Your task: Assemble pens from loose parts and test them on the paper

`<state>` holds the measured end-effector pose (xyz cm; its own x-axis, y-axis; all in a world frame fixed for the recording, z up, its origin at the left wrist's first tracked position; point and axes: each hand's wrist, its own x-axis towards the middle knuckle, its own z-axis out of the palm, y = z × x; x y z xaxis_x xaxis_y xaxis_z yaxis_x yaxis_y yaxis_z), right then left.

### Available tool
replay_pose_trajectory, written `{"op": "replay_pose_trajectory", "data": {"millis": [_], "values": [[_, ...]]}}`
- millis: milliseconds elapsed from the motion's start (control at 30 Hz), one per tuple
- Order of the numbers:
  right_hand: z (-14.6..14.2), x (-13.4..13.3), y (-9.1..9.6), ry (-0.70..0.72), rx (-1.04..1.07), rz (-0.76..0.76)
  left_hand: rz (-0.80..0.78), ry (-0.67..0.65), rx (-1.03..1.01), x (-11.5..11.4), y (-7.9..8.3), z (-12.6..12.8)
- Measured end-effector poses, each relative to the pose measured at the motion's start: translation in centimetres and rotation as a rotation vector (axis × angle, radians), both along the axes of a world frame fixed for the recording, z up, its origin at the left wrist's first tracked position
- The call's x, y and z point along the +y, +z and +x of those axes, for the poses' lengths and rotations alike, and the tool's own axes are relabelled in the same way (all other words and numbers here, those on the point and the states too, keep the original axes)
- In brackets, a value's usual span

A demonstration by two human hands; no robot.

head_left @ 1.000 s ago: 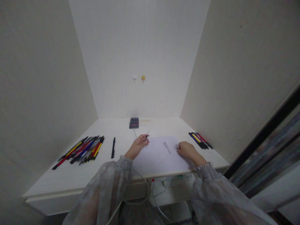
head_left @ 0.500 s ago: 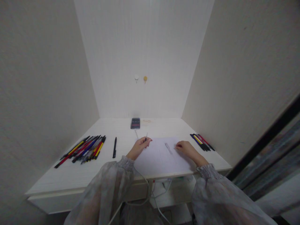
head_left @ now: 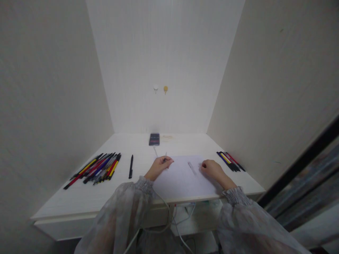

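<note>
My left hand [head_left: 159, 166] is closed at the upper left edge of a white sheet of paper [head_left: 180, 185]. A thin pen part with a dark section [head_left: 164, 160] is held in it; the fingers hide most of its length. On the sheet lies a transparent pen barrel [head_left: 192, 168], slanted between my hands. Just right of this barrel rests my right hand [head_left: 212, 169], its fingers curled together over the paper. Whatever may be between those fingers is hidden. To the left of the sheet, a black pen [head_left: 131, 166] lies by itself.
A loose pile of pens [head_left: 99, 168] in several colours covers the table's left side. Several pens [head_left: 230, 161] lie side by side at the right. A dark-screened device [head_left: 154, 139] with a cable stands near the back wall. White cables [head_left: 161, 231] hang below the table edge.
The view has shifted slightly. My left fingers have turned a little, and the pen part in them shows less. My right fingers have curled in more tightly. The barrel still lies on the paper.
</note>
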<state>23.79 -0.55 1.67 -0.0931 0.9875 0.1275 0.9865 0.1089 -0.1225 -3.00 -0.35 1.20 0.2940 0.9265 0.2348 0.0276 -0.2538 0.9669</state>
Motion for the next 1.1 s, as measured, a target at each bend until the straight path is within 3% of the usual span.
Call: {"op": "replay_pose_trajectory", "data": {"millis": [133, 267, 633, 833, 1100], "values": [[-0.7, -0.3, 1.2, 0.033, 0.066, 0.097, -0.011, 0.013, -0.004, 0.0, 0.1, 0.0], [-2.7, -0.7, 1.7, 0.182, 0.240, 0.236, -0.033, 0.036, -0.011, 0.0, 0.1, 0.0], [-10.5, 0.5, 0.2, 0.440, 0.618, 0.353, -0.067, 0.130, -0.078, 0.6, -0.6, -0.2], [-11.4, 1.0, -1.1, 0.486, 0.704, 0.364, -0.078, 0.142, -0.071, 1.1, -1.2, -0.3], [-11.6, 0.7, -1.3, 0.536, 0.787, 0.360, -0.103, 0.130, -0.117, 1.3, -1.2, -0.5]]}}
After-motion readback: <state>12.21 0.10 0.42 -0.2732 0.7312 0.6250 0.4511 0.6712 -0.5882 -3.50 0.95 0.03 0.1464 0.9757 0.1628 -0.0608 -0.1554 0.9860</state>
